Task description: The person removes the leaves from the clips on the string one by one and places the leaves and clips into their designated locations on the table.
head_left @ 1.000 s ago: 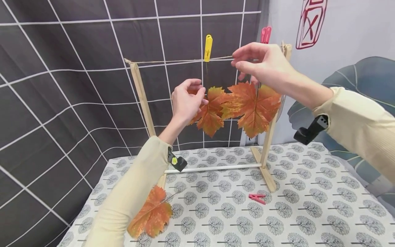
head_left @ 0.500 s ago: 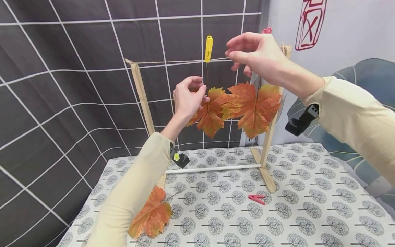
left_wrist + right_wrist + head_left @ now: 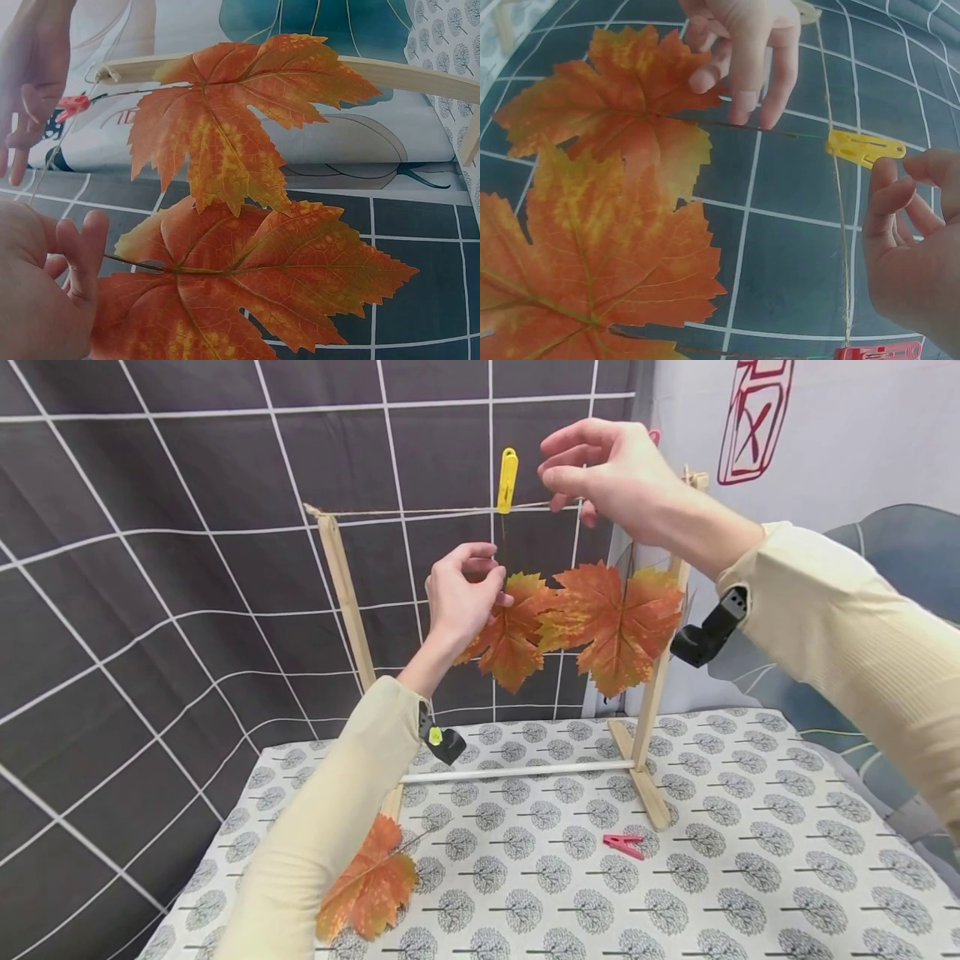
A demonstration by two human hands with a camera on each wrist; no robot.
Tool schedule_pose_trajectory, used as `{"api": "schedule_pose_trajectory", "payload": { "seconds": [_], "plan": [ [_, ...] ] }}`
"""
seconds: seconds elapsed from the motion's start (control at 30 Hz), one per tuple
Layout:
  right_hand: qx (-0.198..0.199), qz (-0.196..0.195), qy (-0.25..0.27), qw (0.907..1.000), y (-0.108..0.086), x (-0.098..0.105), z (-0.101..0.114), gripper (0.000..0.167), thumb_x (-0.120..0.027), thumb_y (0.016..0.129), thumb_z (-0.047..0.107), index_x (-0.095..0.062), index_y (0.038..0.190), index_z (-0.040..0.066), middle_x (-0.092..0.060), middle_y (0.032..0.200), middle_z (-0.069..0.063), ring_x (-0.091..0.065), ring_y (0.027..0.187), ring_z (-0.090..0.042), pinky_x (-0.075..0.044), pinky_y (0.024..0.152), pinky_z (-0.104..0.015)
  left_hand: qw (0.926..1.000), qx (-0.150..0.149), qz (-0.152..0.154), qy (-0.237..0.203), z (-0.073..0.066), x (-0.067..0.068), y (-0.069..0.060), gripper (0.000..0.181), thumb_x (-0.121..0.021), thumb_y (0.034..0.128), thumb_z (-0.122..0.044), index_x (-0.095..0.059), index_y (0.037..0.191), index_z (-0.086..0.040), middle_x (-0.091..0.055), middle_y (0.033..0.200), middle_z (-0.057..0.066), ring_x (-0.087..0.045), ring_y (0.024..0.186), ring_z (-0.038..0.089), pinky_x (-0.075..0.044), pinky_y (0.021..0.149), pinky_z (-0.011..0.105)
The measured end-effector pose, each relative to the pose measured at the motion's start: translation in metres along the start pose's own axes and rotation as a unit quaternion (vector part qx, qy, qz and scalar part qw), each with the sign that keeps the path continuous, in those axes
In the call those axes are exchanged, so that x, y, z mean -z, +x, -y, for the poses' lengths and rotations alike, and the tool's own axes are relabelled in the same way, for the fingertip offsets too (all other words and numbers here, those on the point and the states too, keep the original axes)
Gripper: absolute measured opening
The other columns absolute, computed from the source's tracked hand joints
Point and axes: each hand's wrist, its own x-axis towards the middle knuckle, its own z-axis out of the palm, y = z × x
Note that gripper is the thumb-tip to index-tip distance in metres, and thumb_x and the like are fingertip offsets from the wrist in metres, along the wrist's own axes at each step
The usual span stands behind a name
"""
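Observation:
Two orange maple leaves hang by their stems from a string [image 3: 420, 512]. A yellow clothespin [image 3: 507, 481] clips the left leaf [image 3: 516, 631]; a pink clothespin [image 3: 877, 351] clips the right leaf [image 3: 618, 622]. Beside the left leaf's stem is my left hand [image 3: 461, 597], fingers loosely bent and not gripping; whether the fingertips touch the stem I cannot tell. My right hand [image 3: 622, 477] is raised to the right of the yellow clothespin, its fingers loosely bent around nothing. In the head view it covers most of the pink clothespin.
A wooden frame [image 3: 347, 597] carries the string, with a white rod [image 3: 517, 771] low between its posts. On the tree-print tablecloth [image 3: 525, 860] lie another maple leaf [image 3: 371, 885] at the left and a pink clothespin [image 3: 624, 845] at the right. A dark gridded cloth hangs behind.
My right hand has moved left and up, closer to the yellow clothespin, and now hides more of the pink one. My left hand has shifted slightly right and up.

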Motion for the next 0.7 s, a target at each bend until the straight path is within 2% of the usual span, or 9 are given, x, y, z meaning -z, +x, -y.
{"api": "schedule_pose_trajectory", "payload": {
  "seconds": [0.37,0.53,0.7],
  "plan": [
    [-0.016,0.023,0.013,0.9995,0.014,-0.005,0.005,0.040,-0.067,0.096,0.016,-0.056,0.134,0.011,-0.061,0.130,-0.012,-0.065,0.094,-0.018,-0.048,0.051,-0.019,0.9999,0.015,0.004,-0.002,-0.002,-0.004,0.002,0.026,-0.069,0.0937,-0.009,-0.068,0.120,-0.008,-0.069,0.099,0.004,-0.071,0.062,0.015,-0.053,0.046,0.026],
    [-0.024,0.039,0.001,0.9989,0.018,-0.007,0.008,0.045,-0.065,0.097,0.016,-0.053,0.140,0.010,-0.059,0.136,-0.013,-0.065,0.099,-0.019,-0.048,0.051,-0.020,0.9997,0.024,0.007,-0.004,-0.001,-0.007,0.004,0.027,-0.069,0.0939,-0.008,-0.068,0.120,-0.009,-0.069,0.099,0.003,-0.071,0.061,0.014,-0.054,0.047,0.027],
    [-0.034,0.044,0.000,0.9984,0.024,-0.009,0.010,0.044,-0.066,0.097,0.014,-0.055,0.139,0.011,-0.060,0.134,-0.011,-0.064,0.096,-0.019,-0.046,0.050,-0.019,0.9997,0.024,0.002,0.001,0.000,-0.008,0.005,0.025,-0.068,0.0940,-0.008,-0.069,0.119,-0.009,-0.069,0.099,0.003,-0.071,0.060,0.014,-0.053,0.047,0.026]
  ]
}}
